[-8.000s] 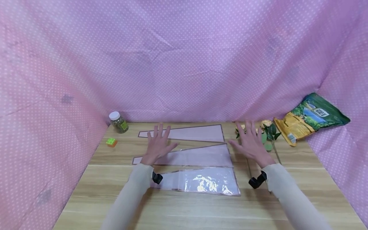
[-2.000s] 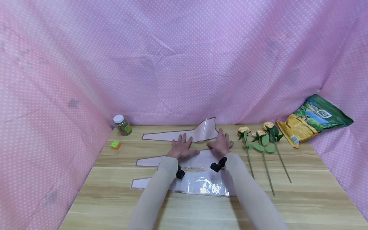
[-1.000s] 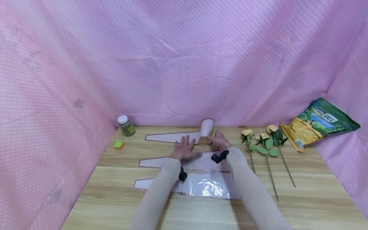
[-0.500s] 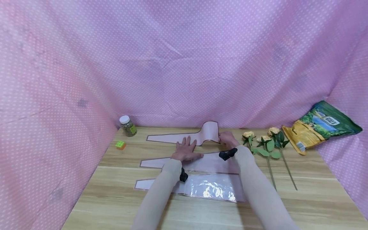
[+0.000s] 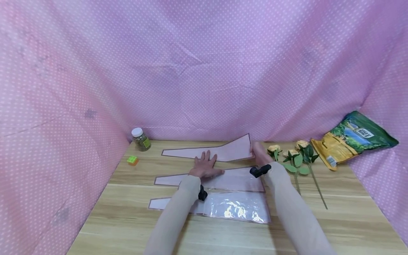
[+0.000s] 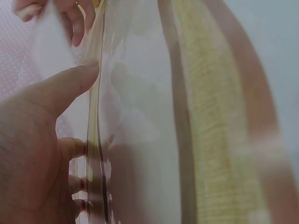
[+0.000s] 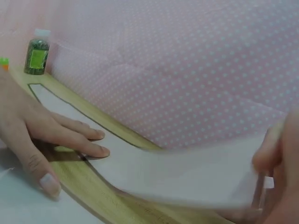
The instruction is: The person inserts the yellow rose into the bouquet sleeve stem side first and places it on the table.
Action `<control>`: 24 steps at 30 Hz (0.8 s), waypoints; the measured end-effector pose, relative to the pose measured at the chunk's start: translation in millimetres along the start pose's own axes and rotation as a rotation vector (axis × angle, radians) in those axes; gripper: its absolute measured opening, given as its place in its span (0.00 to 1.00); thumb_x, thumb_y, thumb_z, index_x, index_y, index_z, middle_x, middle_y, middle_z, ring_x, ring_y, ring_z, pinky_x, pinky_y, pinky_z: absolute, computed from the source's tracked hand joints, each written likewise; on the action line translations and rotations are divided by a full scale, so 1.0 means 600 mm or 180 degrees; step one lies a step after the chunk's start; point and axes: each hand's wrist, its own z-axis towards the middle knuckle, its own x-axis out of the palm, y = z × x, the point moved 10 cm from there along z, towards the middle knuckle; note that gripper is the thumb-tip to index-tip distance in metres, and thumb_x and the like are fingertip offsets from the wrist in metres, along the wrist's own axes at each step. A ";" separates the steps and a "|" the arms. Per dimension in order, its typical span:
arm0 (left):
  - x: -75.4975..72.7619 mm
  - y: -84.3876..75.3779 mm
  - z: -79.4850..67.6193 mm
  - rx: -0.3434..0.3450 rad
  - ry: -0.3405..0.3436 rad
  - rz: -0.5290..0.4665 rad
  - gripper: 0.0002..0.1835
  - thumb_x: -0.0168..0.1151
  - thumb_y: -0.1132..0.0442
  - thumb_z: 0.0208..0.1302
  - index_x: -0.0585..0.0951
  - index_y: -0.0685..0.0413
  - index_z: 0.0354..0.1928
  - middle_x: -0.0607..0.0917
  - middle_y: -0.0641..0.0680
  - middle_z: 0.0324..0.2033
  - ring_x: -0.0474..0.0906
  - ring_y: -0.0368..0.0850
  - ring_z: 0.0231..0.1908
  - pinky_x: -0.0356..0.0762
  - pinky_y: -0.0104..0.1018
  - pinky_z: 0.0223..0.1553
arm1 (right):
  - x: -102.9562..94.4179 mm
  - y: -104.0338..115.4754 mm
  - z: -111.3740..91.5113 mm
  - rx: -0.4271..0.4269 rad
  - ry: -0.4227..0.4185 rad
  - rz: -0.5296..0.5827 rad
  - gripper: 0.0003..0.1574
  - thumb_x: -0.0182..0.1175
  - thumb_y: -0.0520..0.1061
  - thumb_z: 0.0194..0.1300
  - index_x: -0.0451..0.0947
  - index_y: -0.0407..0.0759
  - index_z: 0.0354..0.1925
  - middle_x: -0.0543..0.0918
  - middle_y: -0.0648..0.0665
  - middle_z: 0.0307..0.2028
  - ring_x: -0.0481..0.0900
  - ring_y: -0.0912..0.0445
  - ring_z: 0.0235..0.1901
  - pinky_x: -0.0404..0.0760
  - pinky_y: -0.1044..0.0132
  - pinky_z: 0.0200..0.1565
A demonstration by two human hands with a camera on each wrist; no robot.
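Three tapered, pale sheets with dark borders lie one behind another, narrow ends to the left. My right hand (image 5: 261, 155) pinches the wide right end of the farthest sheet (image 5: 234, 150) and holds it raised off the table, curving upward in the right wrist view. Spread straight fingers of my left hand (image 5: 204, 168) press on the same sheet near its middle. That hand's thumb lies over the middle sheet (image 5: 242, 179). The nearest sheet (image 5: 237, 209), glossy with reflections, is partly covered by my left forearm.
To the right lie several pale yellow roses (image 5: 290, 153) with long stems, close to my right arm. A green and yellow bag (image 5: 353, 140) leans at the back right. At the left are a white-lidded jar (image 5: 142, 141) and a small green-orange block (image 5: 132, 160). Pink dotted cloth (image 5: 204, 88) hangs behind.
My right hand came in from beside the roses, took the far sheet's wide end and curled it up and left. It has since drawn that end back right, straightening the curl. The left hand stays pressed.
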 end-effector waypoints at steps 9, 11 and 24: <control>-0.001 0.001 -0.002 0.0004 0.0028 -0.0056 0.48 0.46 0.27 0.64 0.50 0.41 0.80 0.40 0.59 0.81 0.35 0.60 0.80 0.37 0.67 0.76 | 0.046 0.047 -0.079 0.0718 0.0283 0.0800 0.22 0.33 0.57 0.75 0.72 0.52 0.40 0.78 0.54 0.34 0.77 0.60 0.37 0.79 0.62 0.44; -0.001 -0.001 0.000 0.0009 0.0034 -0.0082 0.48 0.47 0.28 0.65 0.51 0.42 0.80 0.41 0.59 0.80 0.36 0.61 0.80 0.38 0.67 0.76 | 0.049 0.054 -0.088 0.0773 0.0267 0.0845 0.26 0.32 0.61 0.76 0.71 0.50 0.49 0.78 0.53 0.37 0.77 0.59 0.40 0.78 0.60 0.49; -0.045 -0.045 0.026 0.0104 -0.0587 -0.0550 0.42 0.53 0.37 0.69 0.60 0.53 0.76 0.55 0.65 0.77 0.51 0.64 0.77 0.51 0.64 0.74 | 0.049 0.050 -0.085 0.0714 0.0297 0.0739 0.55 0.34 0.75 0.72 0.37 0.44 0.80 0.65 0.41 0.67 0.68 0.52 0.63 0.68 0.54 0.67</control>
